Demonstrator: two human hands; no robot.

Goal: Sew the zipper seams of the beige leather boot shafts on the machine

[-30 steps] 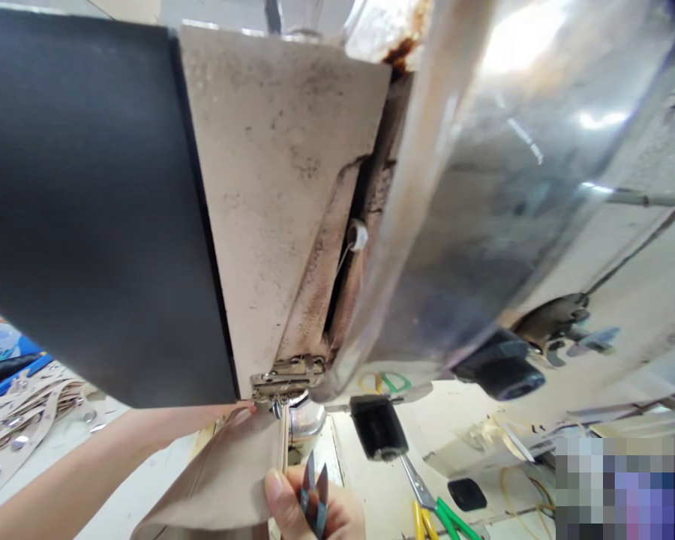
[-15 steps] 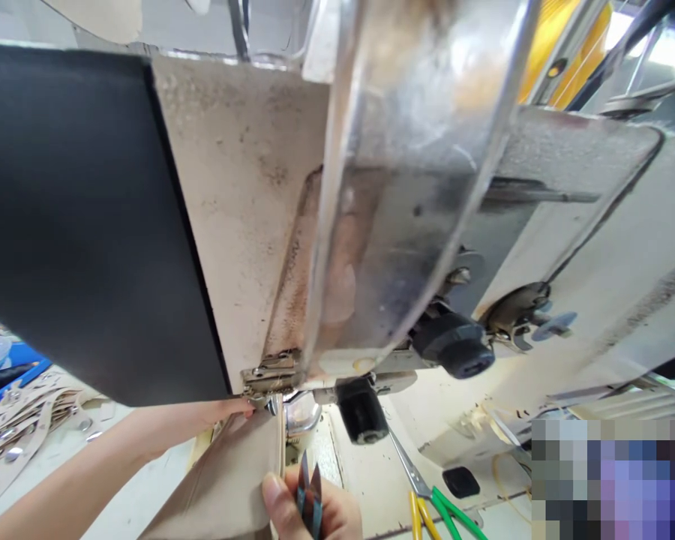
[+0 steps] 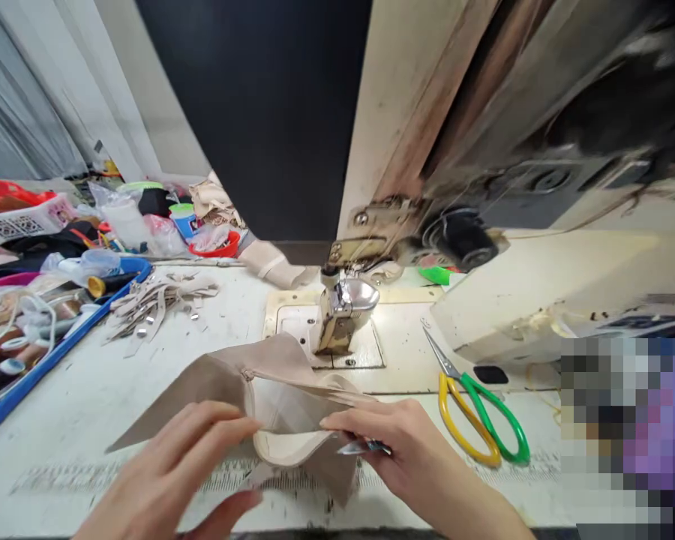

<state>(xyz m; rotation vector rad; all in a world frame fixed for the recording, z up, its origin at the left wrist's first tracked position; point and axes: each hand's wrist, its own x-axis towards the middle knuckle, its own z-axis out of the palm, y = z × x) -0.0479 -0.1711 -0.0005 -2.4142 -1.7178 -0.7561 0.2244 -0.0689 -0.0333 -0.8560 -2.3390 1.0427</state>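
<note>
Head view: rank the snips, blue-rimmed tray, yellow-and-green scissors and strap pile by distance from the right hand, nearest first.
From the right hand:
1. Snips: held in it.
2. Yellow-and-green scissors: just to its right, on the table.
3. Strap pile: far side, to the left.
4. Blue-rimmed tray: far left, beyond the straps.

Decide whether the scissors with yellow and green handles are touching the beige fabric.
Apart. The head view shows the scissors right of the fabric, with the right hand and pale tabletop between them.
</note>
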